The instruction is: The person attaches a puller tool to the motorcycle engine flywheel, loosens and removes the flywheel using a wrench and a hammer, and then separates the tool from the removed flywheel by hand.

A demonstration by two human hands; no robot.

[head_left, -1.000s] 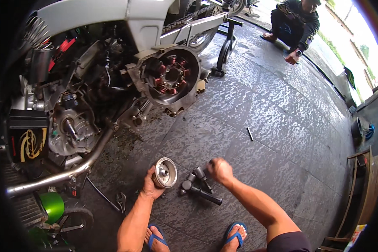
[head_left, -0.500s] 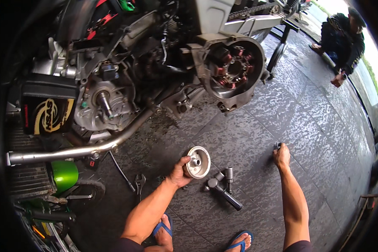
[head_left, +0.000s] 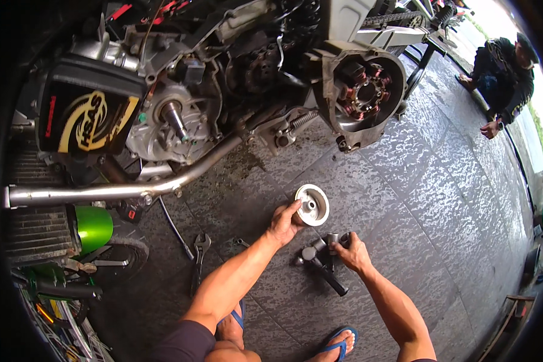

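My left hand [head_left: 285,224] grips a round silver flywheel rotor [head_left: 312,206] by its rim, its open side and central hub facing up. My right hand [head_left: 354,252] is closed beside the tools on the floor, its fingertips against or just next to a metal socket [head_left: 333,239]. A small dark piece shows at those fingers, but I cannot make out what it is. A hammer [head_left: 324,273] with a dark handle lies under and left of the right hand. The engine's bare shaft [head_left: 174,120] sticks out of the opened crankcase at upper left.
A cover with copper stator coils [head_left: 368,92] stands at upper centre. A bent metal pipe [head_left: 96,194] crosses the left. An adjustable wrench [head_left: 200,250] and a thin rod [head_left: 176,228] lie on the tiled floor. Another person [head_left: 499,78] crouches at far upper right.
My right hand has come left across the floor to the hammer and socket. My left hand has moved the rotor up and to the right. The view has shifted somewhat.
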